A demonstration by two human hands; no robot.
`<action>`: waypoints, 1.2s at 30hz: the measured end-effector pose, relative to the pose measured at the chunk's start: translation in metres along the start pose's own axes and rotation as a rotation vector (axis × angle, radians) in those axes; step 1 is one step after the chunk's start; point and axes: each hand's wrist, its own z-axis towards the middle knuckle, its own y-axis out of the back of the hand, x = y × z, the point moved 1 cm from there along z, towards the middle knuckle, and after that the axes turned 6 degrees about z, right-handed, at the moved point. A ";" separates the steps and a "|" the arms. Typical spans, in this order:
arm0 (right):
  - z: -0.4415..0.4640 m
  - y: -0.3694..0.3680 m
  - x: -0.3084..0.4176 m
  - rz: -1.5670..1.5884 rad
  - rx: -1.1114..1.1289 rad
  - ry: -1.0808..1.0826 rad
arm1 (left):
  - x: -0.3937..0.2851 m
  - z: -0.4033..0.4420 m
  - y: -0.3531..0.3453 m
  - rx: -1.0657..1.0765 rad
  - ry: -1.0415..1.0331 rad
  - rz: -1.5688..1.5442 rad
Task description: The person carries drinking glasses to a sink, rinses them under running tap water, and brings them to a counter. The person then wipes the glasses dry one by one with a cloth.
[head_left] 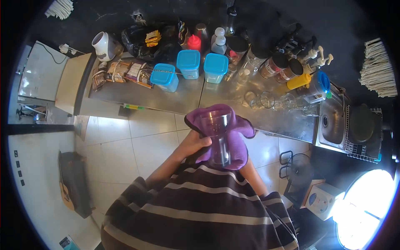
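Observation:
A clear drinking glass with a wide flared mouth stands in front of my chest, its rim toward the counter. A purple cloth with a dark edge is bunched behind and around it. My left hand is closed at the left side of the glass, thumb against it, with cloth beneath the hand. On the right, my forearm reaches up under the cloth; the cloth hides my right hand and its fingers.
A metal counter runs ahead, bearing blue-lidded containers, a red squeeze bottle, jars and several clear glasses. At right are a sink and a wire rack. A fan stands below.

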 end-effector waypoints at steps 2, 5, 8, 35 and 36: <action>-0.004 -0.003 0.000 -0.225 0.045 -0.088 | -0.011 -0.002 -0.010 -0.130 0.000 -0.198; -0.029 -0.020 -0.001 -1.049 0.280 0.635 | 0.007 -0.001 -0.012 -0.281 -0.003 -0.292; -0.023 -0.041 0.006 -0.768 0.022 0.194 | 0.001 -0.003 -0.018 -0.418 -0.089 -0.218; -0.024 -0.049 0.015 -0.005 -0.143 0.103 | -0.005 -0.015 0.010 -0.131 -0.278 -0.573; -0.030 -0.055 0.018 -0.163 -0.300 0.044 | -0.005 -0.014 0.009 -0.145 -0.276 -0.524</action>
